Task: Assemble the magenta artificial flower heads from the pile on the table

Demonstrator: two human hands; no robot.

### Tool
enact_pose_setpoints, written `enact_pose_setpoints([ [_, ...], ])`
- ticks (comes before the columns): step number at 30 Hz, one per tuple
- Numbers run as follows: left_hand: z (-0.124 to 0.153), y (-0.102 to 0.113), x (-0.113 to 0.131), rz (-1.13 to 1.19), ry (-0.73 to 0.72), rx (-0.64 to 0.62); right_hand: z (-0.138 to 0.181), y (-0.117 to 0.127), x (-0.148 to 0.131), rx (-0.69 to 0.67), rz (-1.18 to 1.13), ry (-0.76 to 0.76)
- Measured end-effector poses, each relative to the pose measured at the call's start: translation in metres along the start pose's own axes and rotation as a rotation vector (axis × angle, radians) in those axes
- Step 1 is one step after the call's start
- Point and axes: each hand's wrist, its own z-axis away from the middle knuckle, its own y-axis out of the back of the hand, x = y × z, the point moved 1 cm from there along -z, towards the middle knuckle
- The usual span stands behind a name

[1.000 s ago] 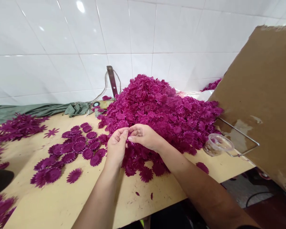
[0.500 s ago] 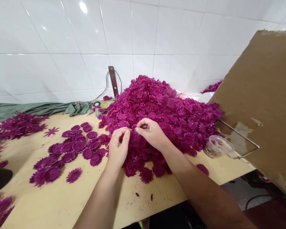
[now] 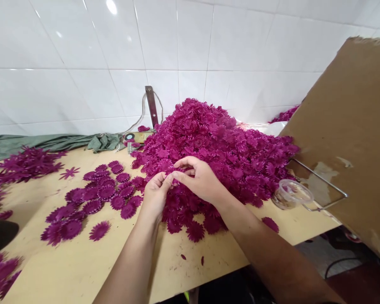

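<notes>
Both hands meet at the near edge of a big heap of magenta flower heads that lies in the middle of the tabletop, toward the far wall. The left hand has thumb and forefinger closed narrowly on one small flower piece, and the right hand comes from the right with its fingers curled and its fingertips pinched on the same piece, so the two hands touch each other there. The piece is mostly hidden between the fingers, so its exact shape cannot be told. These flower heads look like thin fabric or soft plastic: very light, limp, with many fine petals that probably bend and catch on one another. They seem not fragile in the sense of breaking, but a petal may fold or tear if it is pulled hard. A light pinch at the centre or at the rim of the petals, with the fingertips only, seems the suitable hold, since a flat palm would take several together. To the left of the heap, separate flower heads lie flat and spread on the tabletop, and farther left a pile of thin star-shaped pieces. At the right stand a small clear cup and a leaning cardboard sheet.
</notes>
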Motion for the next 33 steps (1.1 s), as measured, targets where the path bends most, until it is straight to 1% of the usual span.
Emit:
enact_pose_setpoints([
  [2,0.000,0.001,-0.001,-0.024,-0.017,0.023,-0.001,-0.003,0.002,-0.063,0.044,-0.028],
  [3,0.000,0.001,-0.002,-0.029,-0.018,0.038,-0.002,-0.005,0.004,-0.098,0.023,-0.047],
  [6,0.001,0.001,-0.003,-0.015,0.010,0.023,-0.004,-0.008,0.008,-0.203,-0.161,-0.114],
  [8,0.002,0.000,-0.004,0.015,0.017,-0.011,-0.007,-0.008,0.010,-0.207,-0.277,-0.137],
  [10,0.002,-0.001,-0.003,0.051,0.006,-0.031,-0.011,-0.005,0.012,-0.127,-0.353,-0.163],
  [13,0.003,-0.002,0.001,0.086,-0.040,0.003,-0.019,0.006,0.015,0.113,-0.441,-0.263],
  [15,0.003,-0.003,0.004,0.075,-0.078,0.031,-0.022,0.014,0.017,0.228,-0.459,-0.339],
  [17,0.004,-0.004,0.006,0.030,-0.094,-0.002,-0.024,0.021,0.019,0.268,-0.420,-0.358],
  [18,0.004,-0.004,0.006,0.004,-0.096,-0.030,-0.025,0.023,0.021,0.278,-0.373,-0.337],
  [20,0.003,-0.004,0.004,-0.030,-0.092,-0.055,-0.025,0.025,0.024,0.311,-0.237,-0.240],
  [22,0.002,-0.002,0.002,-0.018,-0.086,-0.010,-0.025,0.023,0.026,0.325,-0.101,-0.134],
  [25,0.001,0.000,-0.001,0.024,-0.064,0.058,-0.022,0.016,0.028,0.270,0.000,-0.051],
  [27,0.001,-0.001,-0.001,0.024,-0.055,0.055,-0.020,0.012,0.028,0.214,0.024,-0.029],
  [30,0.002,-0.003,0.002,-0.004,-0.060,0.016,-0.019,0.010,0.025,0.153,0.083,-0.011],
  [31,0.003,-0.004,0.002,-0.007,-0.063,0.009,-0.018,0.010,0.024,0.148,0.118,-0.011],
  [33,0.003,-0.004,0.002,-0.009,-0.067,0.006,-0.018,0.012,0.022,0.193,0.207,-0.002],
])
